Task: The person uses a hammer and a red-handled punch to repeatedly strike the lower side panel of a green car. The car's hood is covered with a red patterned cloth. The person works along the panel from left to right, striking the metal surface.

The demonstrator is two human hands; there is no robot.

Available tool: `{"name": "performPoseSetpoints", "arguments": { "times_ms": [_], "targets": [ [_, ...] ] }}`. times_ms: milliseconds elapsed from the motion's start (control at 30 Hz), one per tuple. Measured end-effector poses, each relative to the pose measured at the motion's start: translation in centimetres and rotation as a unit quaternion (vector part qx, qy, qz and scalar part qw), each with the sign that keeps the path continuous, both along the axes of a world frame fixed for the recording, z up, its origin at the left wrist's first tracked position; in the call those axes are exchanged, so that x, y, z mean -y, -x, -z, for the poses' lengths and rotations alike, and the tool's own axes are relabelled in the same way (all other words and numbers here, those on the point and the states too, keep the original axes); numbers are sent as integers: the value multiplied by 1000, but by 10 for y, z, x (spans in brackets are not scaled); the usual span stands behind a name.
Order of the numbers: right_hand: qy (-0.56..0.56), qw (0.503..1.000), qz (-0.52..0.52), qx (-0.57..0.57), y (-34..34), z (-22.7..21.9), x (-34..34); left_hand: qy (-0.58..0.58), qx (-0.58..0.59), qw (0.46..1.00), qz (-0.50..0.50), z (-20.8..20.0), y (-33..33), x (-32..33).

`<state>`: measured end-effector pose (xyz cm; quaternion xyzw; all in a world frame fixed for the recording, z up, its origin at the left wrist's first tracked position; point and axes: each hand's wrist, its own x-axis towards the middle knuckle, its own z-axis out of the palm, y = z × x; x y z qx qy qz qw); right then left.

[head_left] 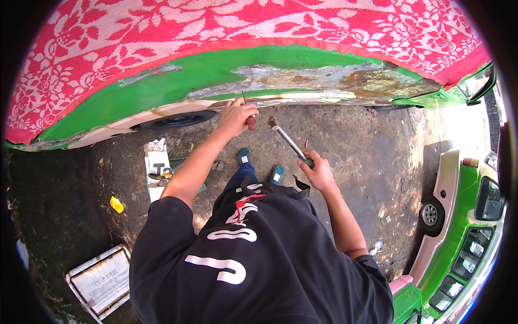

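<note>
Just off centre toward eleven o'clock, the left hand [236, 118] is clamped around a red-handled screwdriver [251, 123], its shaft pointing to twelve, near the worn green car panel [302, 80]. At three o'clock, the right hand [319, 171] grips a hammer [291, 144], its head toward eleven.

I see a green-and-cream van [455, 229] well right of the right hand [317, 171], a small yellow scrap [116, 204] and white rectangular sign [102, 282] left of the left hand [236, 117].
</note>
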<state>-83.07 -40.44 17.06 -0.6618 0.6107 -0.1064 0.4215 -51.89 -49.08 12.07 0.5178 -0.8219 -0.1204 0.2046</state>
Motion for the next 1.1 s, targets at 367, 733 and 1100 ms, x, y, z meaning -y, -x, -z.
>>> {"name": "performPoseSetpoints", "arguments": {
  "times_ms": [367,733,1100],
  "targets": [
    [-7,1000,17,-6,14,-1,-8,-95,8,976,194,39,-7,20],
    [-30,999,-21,-16,13,14,-15,-40,10,980,195,47,-4,12],
    [35,998,-51,-12,12,41,-16,-43,24,973,226,65,-8,12]
  ]
}}
